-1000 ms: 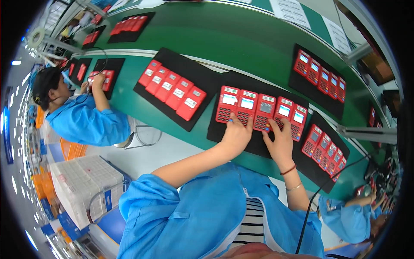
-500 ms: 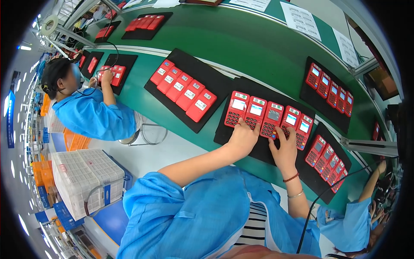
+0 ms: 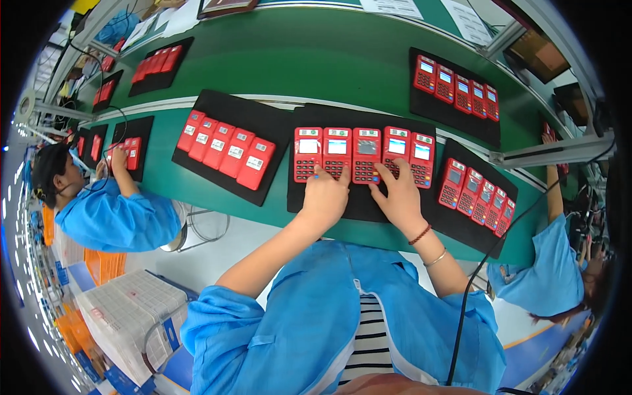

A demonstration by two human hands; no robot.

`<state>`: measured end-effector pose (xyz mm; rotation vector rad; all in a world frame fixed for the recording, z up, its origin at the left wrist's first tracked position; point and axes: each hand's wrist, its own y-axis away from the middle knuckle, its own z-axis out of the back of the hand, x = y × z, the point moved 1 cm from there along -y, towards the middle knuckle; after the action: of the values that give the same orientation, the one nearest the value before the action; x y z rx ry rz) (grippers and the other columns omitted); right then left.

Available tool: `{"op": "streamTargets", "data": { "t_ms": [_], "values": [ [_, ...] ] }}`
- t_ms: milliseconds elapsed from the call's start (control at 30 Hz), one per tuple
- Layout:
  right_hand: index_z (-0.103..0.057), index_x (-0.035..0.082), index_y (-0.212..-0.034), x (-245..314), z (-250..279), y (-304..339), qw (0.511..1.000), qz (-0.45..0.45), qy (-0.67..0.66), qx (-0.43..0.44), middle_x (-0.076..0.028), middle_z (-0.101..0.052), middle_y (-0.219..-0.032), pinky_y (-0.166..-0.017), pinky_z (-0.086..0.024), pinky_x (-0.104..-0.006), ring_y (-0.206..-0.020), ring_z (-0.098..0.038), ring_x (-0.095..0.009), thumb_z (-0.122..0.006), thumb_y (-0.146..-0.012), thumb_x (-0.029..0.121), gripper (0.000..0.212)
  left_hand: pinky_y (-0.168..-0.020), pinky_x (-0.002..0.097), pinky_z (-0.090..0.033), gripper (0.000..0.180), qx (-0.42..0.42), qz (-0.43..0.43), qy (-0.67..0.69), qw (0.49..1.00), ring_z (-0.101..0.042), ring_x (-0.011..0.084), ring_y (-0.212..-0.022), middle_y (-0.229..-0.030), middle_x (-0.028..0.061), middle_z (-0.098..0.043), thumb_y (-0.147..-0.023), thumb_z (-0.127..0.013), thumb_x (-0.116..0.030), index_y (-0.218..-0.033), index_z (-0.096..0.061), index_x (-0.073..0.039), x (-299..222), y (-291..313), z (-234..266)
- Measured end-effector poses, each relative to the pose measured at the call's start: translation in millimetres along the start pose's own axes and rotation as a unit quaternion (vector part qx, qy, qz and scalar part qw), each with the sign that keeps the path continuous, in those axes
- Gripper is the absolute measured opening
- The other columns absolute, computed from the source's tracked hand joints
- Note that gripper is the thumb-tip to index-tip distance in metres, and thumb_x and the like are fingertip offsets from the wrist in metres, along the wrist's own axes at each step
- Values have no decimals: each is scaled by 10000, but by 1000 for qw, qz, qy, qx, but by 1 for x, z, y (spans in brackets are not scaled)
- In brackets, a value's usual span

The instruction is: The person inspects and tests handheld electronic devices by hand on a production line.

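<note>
A row of several red card payment terminals lies face up on a black mat (image 3: 368, 205) in front of me. My left hand (image 3: 326, 199) reaches over the lower keypad of the second terminal (image 3: 337, 146) from the left, two fingertips apart on or just above its keys. My right hand (image 3: 400, 197) spreads its fingers over the fourth terminal (image 3: 397, 146), covering much of its keypad. Its thumb is by the lower right corner of the middle terminal (image 3: 366, 148), whose screen looks grey. The other screens in this row are lit. Neither hand grips anything.
Left of my mat, another black mat (image 3: 273, 141) bears red terminals (image 3: 224, 146) with white labels. More terminals (image 3: 477, 194) lie to the right, and others (image 3: 454, 85) across the rail. Co-workers (image 3: 118, 210) sit on both sides. A black cable (image 3: 477, 270) hangs at right.
The whole view has turned, so the terminals now appear farther left and more level. My right fingertips have moved a little higher over the fourth terminal. My left hand stays at the second terminal.
</note>
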<state>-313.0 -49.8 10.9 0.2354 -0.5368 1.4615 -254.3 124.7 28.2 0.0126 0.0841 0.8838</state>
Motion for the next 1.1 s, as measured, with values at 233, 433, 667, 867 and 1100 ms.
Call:
{"op": "streamTargets", "data": {
  "t_ms": [233,433,667,867,1100],
  "values": [
    [-578,103,-1249,-2,18,9,999,-32,-27,-13,-217,-471,-1279,-859,-519,-424,-1094,-554,-370,-706,-822,213,459,-636,385,-543,502,29,-7,-39,999,-692,347,-688,-1069,427,-584,-859,-651,-289,-1306,-574,-75,-1,-3,5],
    [-531,114,-1344,-35,39,36,991,-104,35,-72,-183,-459,-1371,-898,-509,-400,-1138,-563,-357,-703,-837,219,546,-601,378,-551,503,37,-2,-48,998,-686,342,-633,-1068,425,-586,-876,-637,-309,-1323,-568,-89,-1,-2,7],
    [-411,148,-1446,-32,46,34,983,-159,-10,97,-234,-385,-1460,-786,-562,-391,-1085,-617,-379,-707,-834,306,698,-562,378,-548,497,28,-20,-70,997,-677,345,-588,-1031,428,-594,-880,-634,-312,-1319,-574,-85,0,-4,0],
    [-401,141,-1454,-11,39,22,981,-140,82,105,-400,-303,-1422,-600,-572,-371,-785,-687,-399,-707,-824,402,748,-543,379,-546,463,34,-22,-47,998,-674,345,-574,-1021,427,-598,-891,-620,-307,-1296,-594,-84,1,-5,3],
    [-426,145,-1449,-10,34,19,977,-150,108,106,-374,-328,-1424,-615,-573,-357,-802,-694,-389,-695,-832,433,732,-545,369,-547,444,36,-21,-56,998,-683,342,-591,-1029,426,-597,-899,-609,-293,-1291,-599,-82,1,-5,1]
  ]
}}
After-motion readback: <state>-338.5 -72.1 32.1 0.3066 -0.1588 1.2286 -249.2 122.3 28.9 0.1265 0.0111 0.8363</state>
